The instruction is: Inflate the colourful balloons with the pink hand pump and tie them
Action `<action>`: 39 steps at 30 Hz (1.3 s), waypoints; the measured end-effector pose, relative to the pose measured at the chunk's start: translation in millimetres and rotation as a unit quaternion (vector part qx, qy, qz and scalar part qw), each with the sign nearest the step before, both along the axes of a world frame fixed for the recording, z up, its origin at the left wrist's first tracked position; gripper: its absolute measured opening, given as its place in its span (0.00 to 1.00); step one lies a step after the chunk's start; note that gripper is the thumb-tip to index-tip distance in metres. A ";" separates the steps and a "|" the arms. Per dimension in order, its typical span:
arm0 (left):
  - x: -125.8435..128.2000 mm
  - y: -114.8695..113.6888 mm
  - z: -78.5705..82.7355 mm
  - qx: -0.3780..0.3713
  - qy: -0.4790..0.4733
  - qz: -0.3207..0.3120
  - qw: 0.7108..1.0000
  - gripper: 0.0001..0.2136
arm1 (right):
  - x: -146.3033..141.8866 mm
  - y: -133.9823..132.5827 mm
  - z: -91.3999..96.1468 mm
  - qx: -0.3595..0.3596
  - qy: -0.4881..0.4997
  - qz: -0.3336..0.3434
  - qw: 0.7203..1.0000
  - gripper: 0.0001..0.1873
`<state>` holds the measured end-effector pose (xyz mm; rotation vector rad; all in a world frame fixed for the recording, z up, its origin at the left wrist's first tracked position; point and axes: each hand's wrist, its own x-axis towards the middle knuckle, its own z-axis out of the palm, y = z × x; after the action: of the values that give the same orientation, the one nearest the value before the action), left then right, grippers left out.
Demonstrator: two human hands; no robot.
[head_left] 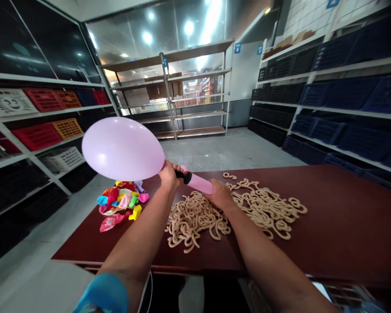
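Balloon (pixel 124 148) beyond left grip (pixel 168 173), which pinches it to pump (pixel 200 183); right grip (pixel 220 194) clasps pump. Likely inflating; next push needs tight seal.

The left hand (pixel 169 173) holds an inflated balloon (pixel 123 148) at a pump (pixel 200 183). The right hand (pixel 220 194) grips the pump. Limp balloons (pixel 125 201) and curls (pixel 195 217) lie on the surface (pixel 339 217).
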<state>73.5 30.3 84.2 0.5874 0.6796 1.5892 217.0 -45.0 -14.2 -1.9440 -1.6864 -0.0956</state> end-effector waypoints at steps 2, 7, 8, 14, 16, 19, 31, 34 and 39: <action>-8.4 2.2 10.0 0.003 0.005 0.003 1.000 0.20 | -0.5 0.6 0.0 0.014 -0.001 0.003 1.000 0.22; -47.8 10.5 52.8 0.041 0.012 0.024 0.999 0.18 | 3.2 3.1 0.4 0.027 0.008 0.001 1.000 0.21; -56.3 12.2 61.4 0.053 0.013 0.029 0.998 0.18 | 4.0 3.5 0.5 0.029 0.008 -0.002 1.000 0.22; -82.4 19.6 81.0 0.088 0.015 0.040 0.995 0.18 | 3.4 2.8 0.5 0.036 0.002 -0.015 0.999 0.19; -78.2 20.0 71.3 0.078 0.006 0.035 0.996 0.17 | 3.0 1.6 0.8 0.028 -0.001 -0.018 0.999 0.18; -60.8 17.2 46.3 0.048 -0.006 0.025 0.999 0.18 | 2.7 -0.1 2.0 0.021 -0.009 -0.015 1.000 0.19; -15.6 2.7 -10.4 -0.021 -0.077 -0.003 0.997 0.17 | -4.0 -8.1 10.5 0.070 -0.056 0.019 0.996 0.33; -23.1 5.8 -17.5 -0.029 -0.093 -0.001 0.995 0.16 | -10.7 -17.9 23.2 0.141 -0.077 0.001 0.987 0.40; -14.3 -9.4 -33.9 -0.044 -0.107 -0.034 0.993 0.16 | -28.9 -33.0 38.4 0.173 -0.096 0.051 0.979 0.36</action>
<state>59.1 20.9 50.3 0.3654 0.5599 1.5242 188.1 -78.0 24.2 -1.6274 -1.7512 -0.5175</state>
